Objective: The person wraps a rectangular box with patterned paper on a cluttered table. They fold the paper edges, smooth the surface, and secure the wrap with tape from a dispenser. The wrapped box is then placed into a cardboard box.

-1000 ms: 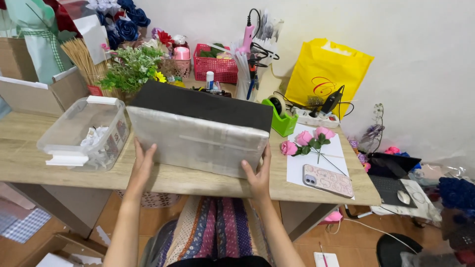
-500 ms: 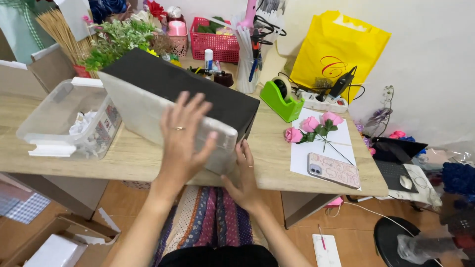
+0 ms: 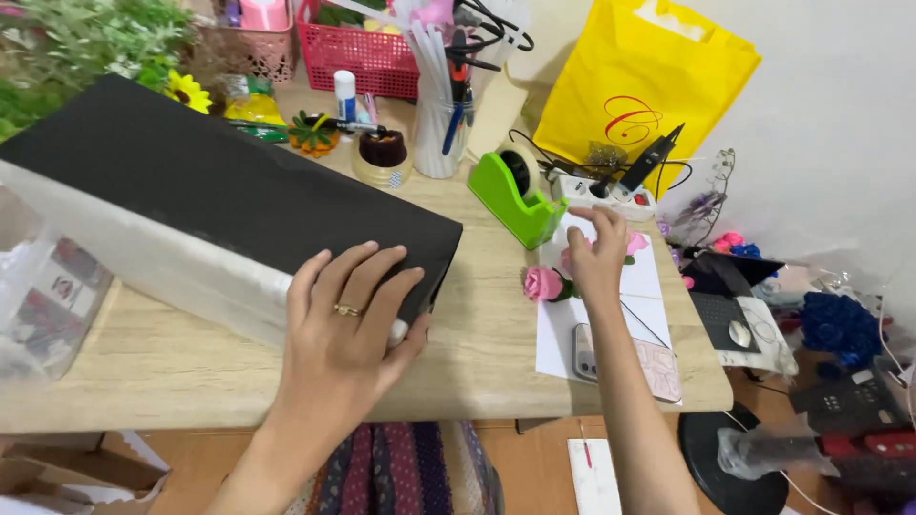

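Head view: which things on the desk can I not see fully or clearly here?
- Pink flowers: partly hidden under the right hand.
- Phone: its middle is covered by the right forearm.
- Clear plastic box: cut off by the left picture edge, contents blurred.
- Black sheet: its near corner lies under the left hand.
- Pink basket: top cut off by the upper edge.

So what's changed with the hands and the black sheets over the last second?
The right hand let go of the stack of black sheets and moved right, to the pink paper flowers on the white paper. The left hand moved onto the stack's near corner. The phone stayed put.
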